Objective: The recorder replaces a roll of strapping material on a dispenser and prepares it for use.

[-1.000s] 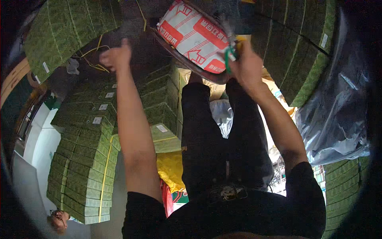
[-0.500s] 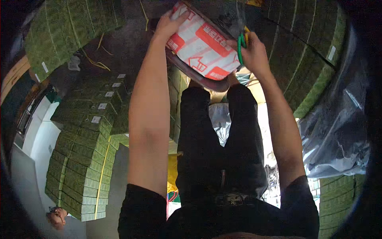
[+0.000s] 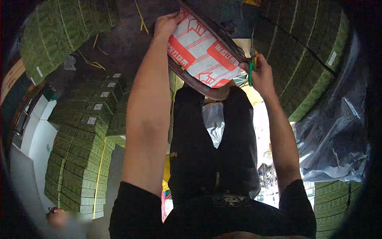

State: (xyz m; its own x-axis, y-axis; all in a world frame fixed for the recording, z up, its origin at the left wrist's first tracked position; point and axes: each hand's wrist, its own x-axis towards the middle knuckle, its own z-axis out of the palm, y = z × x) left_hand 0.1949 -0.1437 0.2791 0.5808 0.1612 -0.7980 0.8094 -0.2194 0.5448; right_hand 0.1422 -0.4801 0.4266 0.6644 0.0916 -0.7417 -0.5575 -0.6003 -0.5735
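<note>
Green and yellow handles mark the scissors [image 3: 250,73], grasped in the person's right hand [image 3: 262,75], the fingers curled about the loops and the blades pointing away from the body. That hand's foremost fingertips reach the near right end of the package [image 3: 203,49], a white bundle printed in red. The left hand [image 3: 165,25] lies at the package's opposite, upper end, its fingers bent against the corner; whether they pinch it or only press, one cannot tell. The package thus lies between the two hands, slanting down toward the right one, on a dark stand [image 3: 190,81] whose curved brown rim shows along both long sides.

Just beyond the scissors' tips is a cream piece [image 3: 242,45], its kind unclear. Off to the left of the left fingers, a yellow strap [image 3: 141,19] lies on the dark floor; farther out that way are a clear scrap [image 3: 70,63] and green boxes [image 3: 75,159], stacked in rows, some with white labels. More green stacks [image 3: 308,47] rise to the right of the right hand, with a plastic sheet [image 3: 336,139] nearer the body. Below both hands are the black trousers [image 3: 195,167], a silvery sheet [image 3: 215,124] showing between the legs. Well apart, at lower left, is another person [image 3: 57,219].
</note>
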